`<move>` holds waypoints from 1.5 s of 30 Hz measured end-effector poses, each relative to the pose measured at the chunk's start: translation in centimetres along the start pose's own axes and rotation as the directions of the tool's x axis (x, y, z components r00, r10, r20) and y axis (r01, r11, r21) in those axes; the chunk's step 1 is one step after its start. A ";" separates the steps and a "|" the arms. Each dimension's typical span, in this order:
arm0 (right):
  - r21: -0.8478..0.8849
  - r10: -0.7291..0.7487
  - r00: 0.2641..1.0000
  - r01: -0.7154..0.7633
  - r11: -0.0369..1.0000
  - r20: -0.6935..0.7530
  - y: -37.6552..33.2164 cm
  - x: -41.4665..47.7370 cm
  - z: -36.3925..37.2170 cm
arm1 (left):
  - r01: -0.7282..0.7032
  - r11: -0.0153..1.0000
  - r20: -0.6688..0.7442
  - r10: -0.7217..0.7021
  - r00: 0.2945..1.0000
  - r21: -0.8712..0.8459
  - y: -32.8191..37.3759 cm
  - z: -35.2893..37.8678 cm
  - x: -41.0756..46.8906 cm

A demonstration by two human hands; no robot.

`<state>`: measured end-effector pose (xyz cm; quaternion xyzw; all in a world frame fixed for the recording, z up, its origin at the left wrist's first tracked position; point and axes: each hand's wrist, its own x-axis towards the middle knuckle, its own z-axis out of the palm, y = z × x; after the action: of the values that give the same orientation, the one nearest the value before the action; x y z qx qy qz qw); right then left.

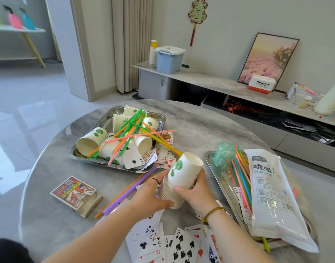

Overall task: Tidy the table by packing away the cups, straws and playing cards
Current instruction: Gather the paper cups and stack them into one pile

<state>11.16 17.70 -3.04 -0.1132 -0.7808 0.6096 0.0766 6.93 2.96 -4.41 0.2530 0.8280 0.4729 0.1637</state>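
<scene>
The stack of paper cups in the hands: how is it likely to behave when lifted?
The stack of paper cups is probably light, being thin paper. It lies tilted between the left hand and right hand, so the top cup may slide off. A hard squeeze would likely dent the walls.

- Wears a thin dark ring [155, 179] on one finger of the left hand [149, 195].
- Carries a braided cord bracelet [212, 214] round the wrist of the right hand [197, 193], yellow-gold mixed with darker strands, with a small knot on the near side.
- Shows both forearms [98, 238] bare down to the lower edge of the view.
</scene>
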 end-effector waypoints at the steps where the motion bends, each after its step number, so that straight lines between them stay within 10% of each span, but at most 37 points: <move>1: 0.077 0.024 1.000 -0.023 0.997 -0.020 -0.1 0.0 -0.1 | -0.001 1.000 -0.013 0.001 1.000 -0.016 0.1 -0.1 0.1; 7: 0.438 0.094 0.995 -0.099 0.893 0.033 -2.3 0.2 0.2 | -0.080 0.946 -0.139 0.038 0.990 -0.313 1.2 -1.2 -0.1; 17: 0.264 -0.023 0.949 -0.065 0.962 0.315 -8.2 2.6 9.1 | -0.117 0.947 -0.361 0.000 0.932 -0.301 -0.9 -12.1 -3.6; 24: -0.123 0.011 0.967 0.021 0.992 0.254 -10.4 7.9 13.9 | -0.105 0.888 -0.706 -0.279 0.651 -0.448 -5.8 -19.0 -4.5; 30: -0.353 0.001 0.980 0.070 0.933 0.198 -11.1 13.6 18.6 | -0.097 0.805 -0.725 -0.466 0.507 -0.585 -8.7 -20.8 -3.1; 45: -0.678 0.378 0.905 -0.154 0.719 0.195 -9.9 20.1 26.2 | -0.026 0.749 -0.632 -0.540 0.556 -0.662 -9.4 -21.4 -2.5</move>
<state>-15.76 -3.70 -0.24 -0.1448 -0.9193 0.3160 -0.1846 -4.38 -17.42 -1.78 -0.1836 0.6431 0.7392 -0.0793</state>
